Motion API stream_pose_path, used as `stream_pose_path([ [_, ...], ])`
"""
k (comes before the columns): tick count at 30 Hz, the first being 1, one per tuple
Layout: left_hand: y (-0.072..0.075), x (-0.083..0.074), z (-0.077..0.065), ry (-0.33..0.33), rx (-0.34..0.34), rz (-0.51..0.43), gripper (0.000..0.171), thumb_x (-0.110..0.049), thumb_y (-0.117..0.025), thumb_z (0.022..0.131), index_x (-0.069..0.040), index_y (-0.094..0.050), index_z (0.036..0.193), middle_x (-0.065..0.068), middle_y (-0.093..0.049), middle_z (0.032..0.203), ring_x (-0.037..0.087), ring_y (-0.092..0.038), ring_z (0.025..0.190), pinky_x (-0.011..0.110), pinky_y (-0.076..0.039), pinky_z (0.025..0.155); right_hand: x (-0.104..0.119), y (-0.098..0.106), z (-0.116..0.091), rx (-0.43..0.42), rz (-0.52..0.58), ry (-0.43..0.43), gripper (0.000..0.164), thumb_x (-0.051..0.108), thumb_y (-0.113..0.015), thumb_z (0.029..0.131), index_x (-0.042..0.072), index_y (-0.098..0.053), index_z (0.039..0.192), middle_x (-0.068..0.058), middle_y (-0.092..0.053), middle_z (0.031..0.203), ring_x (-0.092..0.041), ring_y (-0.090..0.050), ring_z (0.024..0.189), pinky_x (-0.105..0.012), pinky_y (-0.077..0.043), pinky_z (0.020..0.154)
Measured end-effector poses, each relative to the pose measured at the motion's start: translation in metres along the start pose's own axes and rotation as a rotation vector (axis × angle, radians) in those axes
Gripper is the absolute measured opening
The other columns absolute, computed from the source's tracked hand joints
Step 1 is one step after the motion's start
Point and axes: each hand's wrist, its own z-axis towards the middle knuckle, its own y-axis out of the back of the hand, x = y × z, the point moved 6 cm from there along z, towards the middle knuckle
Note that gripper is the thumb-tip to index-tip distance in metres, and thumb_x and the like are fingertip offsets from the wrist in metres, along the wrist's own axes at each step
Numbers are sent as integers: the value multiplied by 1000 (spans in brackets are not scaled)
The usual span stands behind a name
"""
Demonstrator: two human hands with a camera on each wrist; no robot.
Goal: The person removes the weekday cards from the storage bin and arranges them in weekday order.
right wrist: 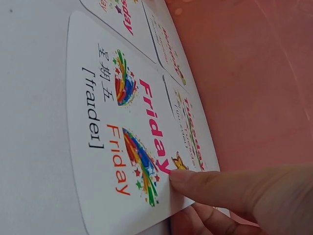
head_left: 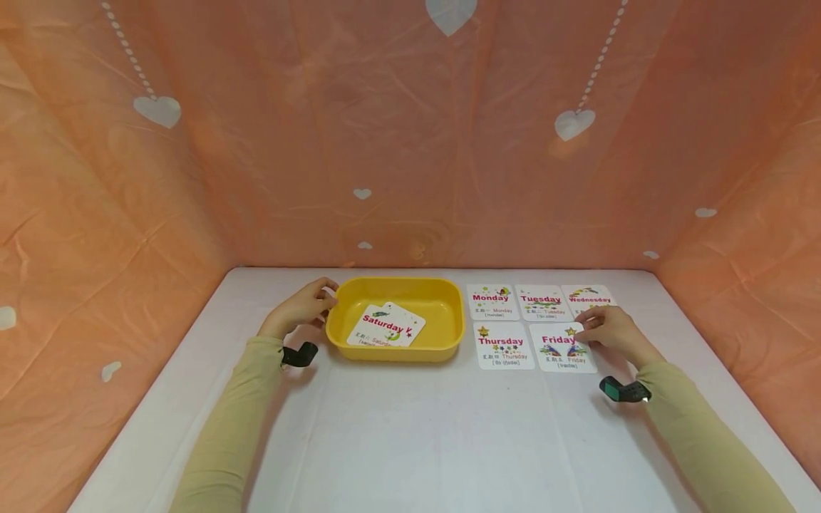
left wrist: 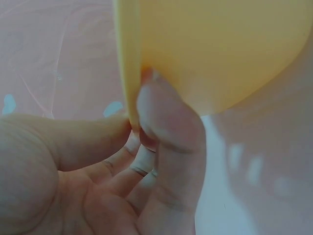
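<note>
My left hand (head_left: 300,311) pinches the left rim of a yellow plastic basin (head_left: 394,354); in the left wrist view, thumb and index finger meet across its edge (left wrist: 125,58). Inside the basin lie a Saturday card (head_left: 385,326) and another card mostly hidden beneath it. My right hand (head_left: 614,333) holds the Friday card (head_left: 564,362) by its upper right corner. The right wrist view has the thumb (right wrist: 195,183) on the card's face and fingers under its edge. This card is the right one in the lower row, beside the Thursday card (head_left: 504,355).
Monday (head_left: 492,308), Tuesday (head_left: 540,309) and Wednesday (head_left: 587,292) cards form the upper row, the last partly covered by my right hand. All rest on a white table (head_left: 398,434). An orange cloth (head_left: 410,142) with pale hearts encloses its back and sides.
</note>
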Motion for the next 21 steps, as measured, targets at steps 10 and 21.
stream_pose_path([
  [10, 0, -1, 0, 15, 1, -2, 35, -12, -44, 101, -1, -37, 133, 19, -53, 102, 26, -58, 79, 41, -55, 73, 2, 0, 0, -20, -2, -1, 44, 11, -77, 79, -9, -60, 114, -10, -59, 88, -25, -53, 82, -28, -44, 64],
  [21, 0, 0, -1, 22, -4, 1, 35, -12, -45, 101, -1, -38, 133, 18, -54, 101, 26, -57, 80, 39, -55, 73, 2, -2, 0, -22, 0, -25, 44, 11, -76, 80, -9, -60, 115, -12, -60, 89, -26, -51, 83, -29, -43, 65],
])
